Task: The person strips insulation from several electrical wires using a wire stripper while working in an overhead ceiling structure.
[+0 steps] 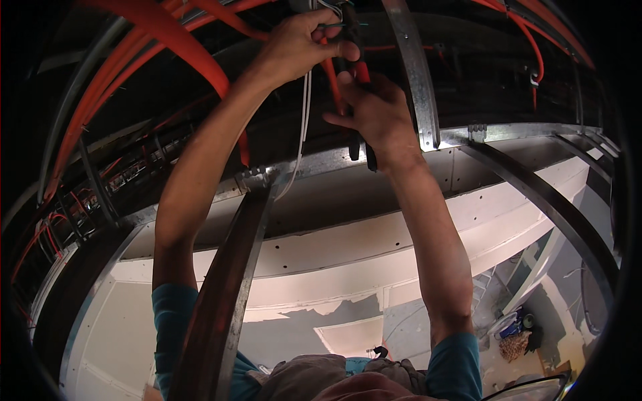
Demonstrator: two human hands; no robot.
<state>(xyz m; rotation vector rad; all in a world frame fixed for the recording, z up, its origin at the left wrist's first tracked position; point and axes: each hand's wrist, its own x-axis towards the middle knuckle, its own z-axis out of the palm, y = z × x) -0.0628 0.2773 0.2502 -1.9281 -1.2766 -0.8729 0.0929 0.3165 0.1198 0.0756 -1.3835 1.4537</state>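
Overhead, my right hand is closed round pliers with red and black handles; the handle ends stick out below the palm. The dark upper part of the pliers reaches up among thin wires near the top edge. My left hand pinches these thin wires, its thumb lying against the pliers. Just where the jaws meet the wires is too small and dark to make out. White cables hang down below my left hand. An orange conduit runs behind, between the hands.
Metal ceiling profiles surround my arms, one dark profile crossing beside my left forearm. Thick orange conduits run at upper left. Pale boards lie beyond the frame. Far below on the floor are a ladder and a pile of things.
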